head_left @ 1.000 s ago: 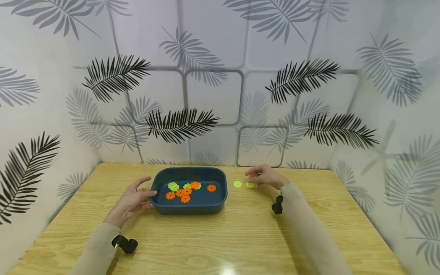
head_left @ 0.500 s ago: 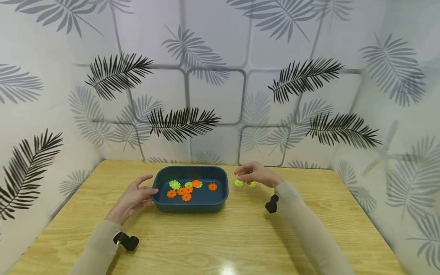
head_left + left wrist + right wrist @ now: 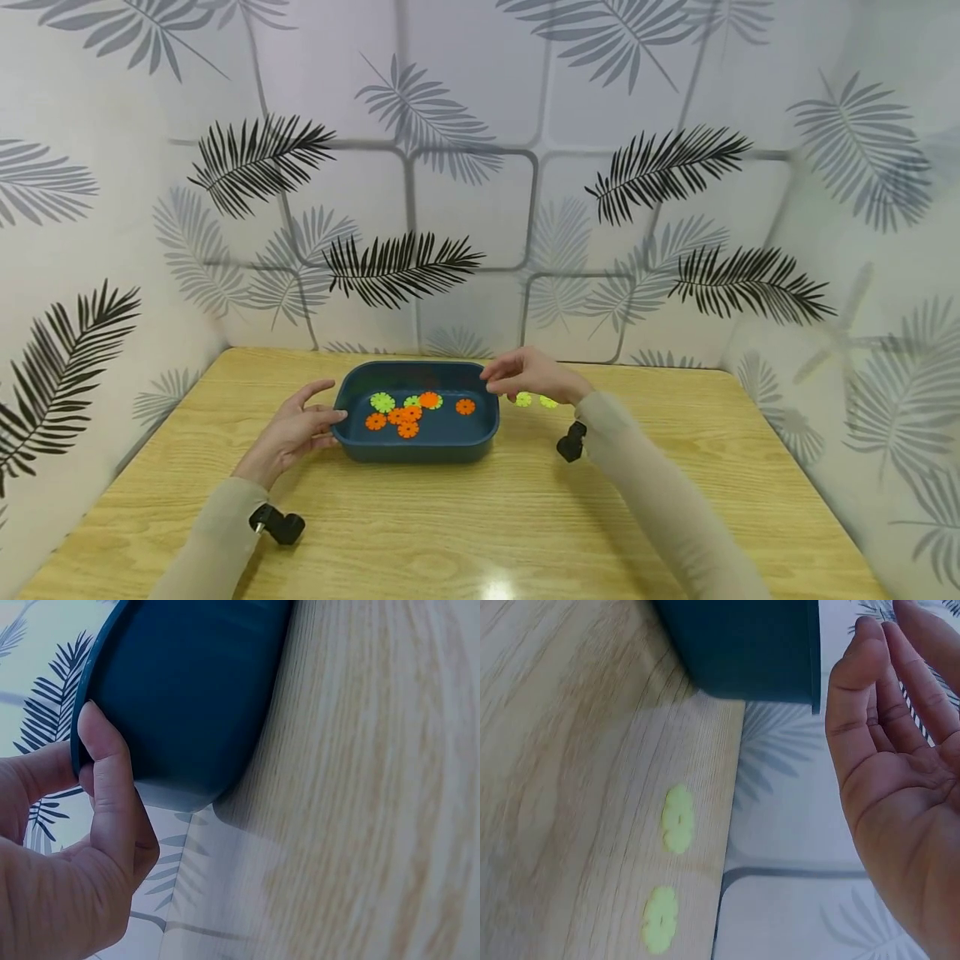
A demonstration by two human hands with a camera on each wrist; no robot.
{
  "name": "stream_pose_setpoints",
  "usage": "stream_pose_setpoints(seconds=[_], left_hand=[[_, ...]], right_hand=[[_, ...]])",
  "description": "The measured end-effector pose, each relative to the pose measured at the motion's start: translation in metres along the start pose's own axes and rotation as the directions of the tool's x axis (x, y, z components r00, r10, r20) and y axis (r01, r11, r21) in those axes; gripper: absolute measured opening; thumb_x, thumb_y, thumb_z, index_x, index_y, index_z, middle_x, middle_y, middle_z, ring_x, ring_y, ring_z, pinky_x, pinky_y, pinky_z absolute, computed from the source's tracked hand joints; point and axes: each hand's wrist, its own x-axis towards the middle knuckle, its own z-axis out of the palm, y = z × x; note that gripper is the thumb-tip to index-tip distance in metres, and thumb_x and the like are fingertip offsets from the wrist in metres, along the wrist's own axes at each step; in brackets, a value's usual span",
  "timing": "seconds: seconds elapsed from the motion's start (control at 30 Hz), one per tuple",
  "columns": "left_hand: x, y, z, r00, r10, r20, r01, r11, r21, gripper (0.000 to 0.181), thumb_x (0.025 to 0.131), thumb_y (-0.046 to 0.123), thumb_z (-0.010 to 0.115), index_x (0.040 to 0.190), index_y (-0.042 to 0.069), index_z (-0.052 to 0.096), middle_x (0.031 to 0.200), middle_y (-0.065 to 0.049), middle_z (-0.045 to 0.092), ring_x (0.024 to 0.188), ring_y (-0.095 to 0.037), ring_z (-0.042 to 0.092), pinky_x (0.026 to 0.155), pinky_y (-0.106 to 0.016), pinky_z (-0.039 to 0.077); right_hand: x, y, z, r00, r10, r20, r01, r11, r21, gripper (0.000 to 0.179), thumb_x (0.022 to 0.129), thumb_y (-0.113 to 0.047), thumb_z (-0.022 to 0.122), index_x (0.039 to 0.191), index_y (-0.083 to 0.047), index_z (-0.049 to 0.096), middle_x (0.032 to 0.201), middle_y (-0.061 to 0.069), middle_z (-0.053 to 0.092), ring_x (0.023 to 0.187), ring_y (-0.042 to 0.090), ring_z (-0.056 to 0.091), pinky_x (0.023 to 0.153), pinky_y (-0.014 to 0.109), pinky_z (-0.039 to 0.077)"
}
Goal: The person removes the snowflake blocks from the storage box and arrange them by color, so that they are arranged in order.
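Note:
My left hand grips the left end of a dark blue plastic bin, thumb over the rim and fingers outside; the left wrist view shows this hold on the bin wall. My right hand is at the bin's right rim, fingers loosely bent, with nothing visible in them. In the right wrist view the right hand appears beside the bin wall. Inside the bin lie several orange notched discs and several yellow-green ones. Two yellow-green discs lie on the table, right of the bin.
The wooden table ends against a patterned wall right behind the bin, with more wall at both sides. A black camera mount is strapped to each wrist, left mount and right mount.
My right hand has moved left, from over the two yellow-green discs on the table to the bin's right rim. The left hand keeps its hold, and the bin has stayed put.

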Motion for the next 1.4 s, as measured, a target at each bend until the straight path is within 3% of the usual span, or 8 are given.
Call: stream_pose_setpoints(seconds=[0.13,0.4,0.7,0.93,1.13,1.4], left_hand=[[-0.001,0.001,0.0,1.0,0.0,0.003,0.0,1.0,0.004,0.08,0.094,0.011,0.066,0.157,0.014,0.016,0.098,-0.003,0.057,0.073,-0.013,0.058,0.066,-0.026,0.059],[-0.001,0.002,0.0,1.0,-0.001,-0.005,0.001,1.0,-0.016,0.081,0.094,0.01,0.066,0.157,0.013,0.015,0.098,-0.002,0.058,0.073,-0.013,0.059,0.064,-0.026,0.059],[-0.001,-0.001,0.001,1.0,-0.01,-0.017,0.01,1.0,-0.006,0.079,0.094,0.01,0.065,0.156,0.013,0.018,0.099,-0.003,0.058,0.075,-0.014,0.06,0.065,-0.026,0.059],[0.0,0.0,0.0,1.0,-0.008,-0.011,0.008,1.0,-0.01,0.08,0.093,0.009,0.066,0.156,0.014,0.017,0.097,-0.003,0.057,0.072,-0.012,0.058,0.063,-0.025,0.058],[0.001,-0.001,-0.001,1.0,-0.013,-0.014,0.012,1.0,-0.004,0.08,0.093,0.01,0.067,0.156,0.014,0.018,0.098,-0.003,0.056,0.072,-0.012,0.057,0.064,-0.025,0.059],[0.001,0.001,-0.001,1.0,-0.005,-0.008,0.005,1.0,-0.015,0.08,0.094,0.011,0.066,0.156,0.014,0.017,0.101,-0.003,0.057,0.074,-0.013,0.059,0.064,-0.026,0.059]], right_hand=[[0.01,-0.006,0.009,0.999,0.013,0.029,-0.014,1.0,0.022,0.039,0.094,-0.013,0.066,0.127,0.008,0.059,0.129,0.03,0.058,0.103,0.048,0.06,0.086,0.051,0.056],[0.034,-0.017,0.027,0.994,0.028,0.102,-0.025,0.999,-0.03,0.029,0.095,-0.002,0.062,0.122,0.006,0.064,0.127,0.028,0.061,0.115,0.041,0.061,0.098,0.052,0.05],[0.061,-0.022,0.04,0.981,0.13,0.146,-0.102,0.978,-0.184,0.024,0.095,-0.003,0.062,0.117,0.003,0.068,0.118,0.019,0.068,0.107,0.034,0.067,0.089,0.036,0.058],[0.071,-0.025,0.048,0.971,0.182,0.153,-0.14,0.958,-0.251,0.026,0.094,0.004,0.059,0.118,0.004,0.068,0.119,0.015,0.069,0.109,0.035,0.066,0.086,0.035,0.059],[0.079,-0.023,0.053,0.966,0.216,0.144,-0.159,0.93,-0.333,0.028,0.095,0.006,0.055,0.118,0.0,0.07,0.12,0.012,0.069,0.11,0.026,0.066,0.085,0.034,0.059],[0.084,-0.019,0.059,0.968,0.213,0.131,-0.14,0.896,-0.422,0.029,0.096,0.006,0.054,0.117,-0.004,0.071,0.12,0.011,0.07,0.105,0.021,0.065,0.08,0.031,0.058]])
